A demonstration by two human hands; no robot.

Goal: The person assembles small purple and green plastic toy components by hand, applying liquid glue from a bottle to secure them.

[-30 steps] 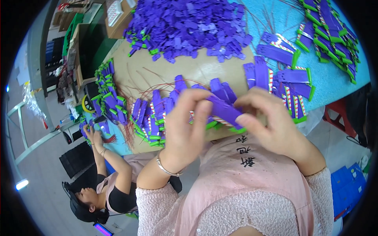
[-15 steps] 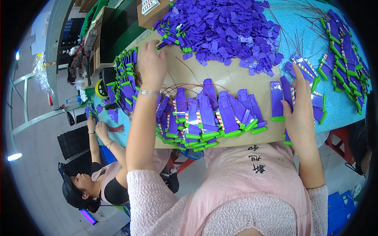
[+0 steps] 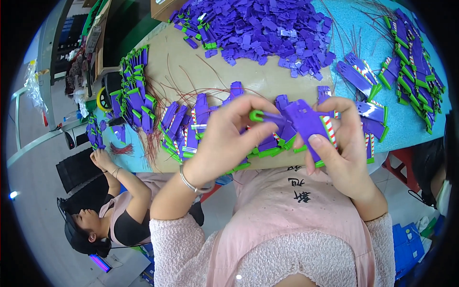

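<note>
In front of my chest, my left hand (image 3: 227, 136) pinches a small purple stick with a round green end (image 3: 256, 115). My right hand (image 3: 342, 148) grips a flat purple plastic part (image 3: 308, 125), its thumb on the face; this part has a red-and-white striped edge and a green lower end. The stick's purple end points toward the flat part, and I cannot tell whether they touch. Behind both hands lies a row of similar purple parts with green ends (image 3: 198, 107), partly hidden by my left hand.
A large heap of small purple pieces (image 3: 267, 28) covers the far middle of the table. Bunched green-ended sticks (image 3: 136, 71) and thin red wires (image 3: 165, 86) lie left. More striped purple parts (image 3: 413, 71) are piled right. A co-worker's hands (image 3: 100, 160) are busy at the far left.
My left hand has come back from the far left side and now holds a small green-ended stick. My right hand has lifted a flat purple part and moved inward with it.
</note>
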